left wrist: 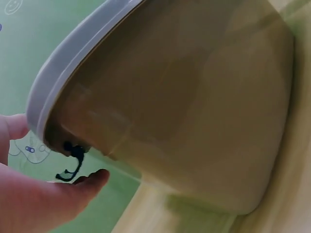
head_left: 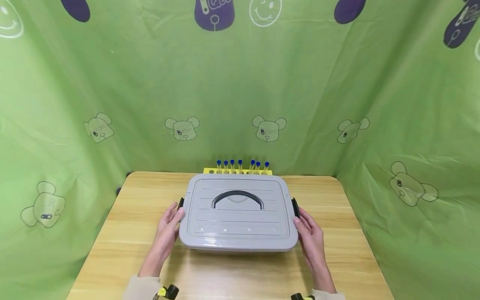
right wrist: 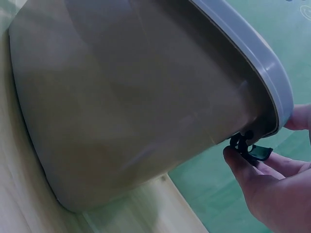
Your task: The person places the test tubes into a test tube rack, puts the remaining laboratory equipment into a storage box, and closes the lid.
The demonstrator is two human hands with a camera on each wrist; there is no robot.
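Observation:
A grey storage box with a ribbed lid (head_left: 238, 223) stands on the table, a black carrying handle (head_left: 238, 193) folded on top. At its left side my left hand (head_left: 166, 229) has the thumb at the lid's rim and the fingers around the black latch (left wrist: 77, 162), which sticks out from the box wall (left wrist: 194, 97). On the opposite side my right hand (head_left: 312, 239) grips the other black latch (right wrist: 260, 153), thumb by the rim and fingertips under the latch. The lid lies on the box; its contents are hidden.
Behind the box is a yellow rack (head_left: 207, 171) holding several tubes with blue caps (head_left: 240, 162), partly hidden by the lid. The wooden table (head_left: 243, 277) is enclosed by a green curtain (head_left: 240, 83) at the back and both sides.

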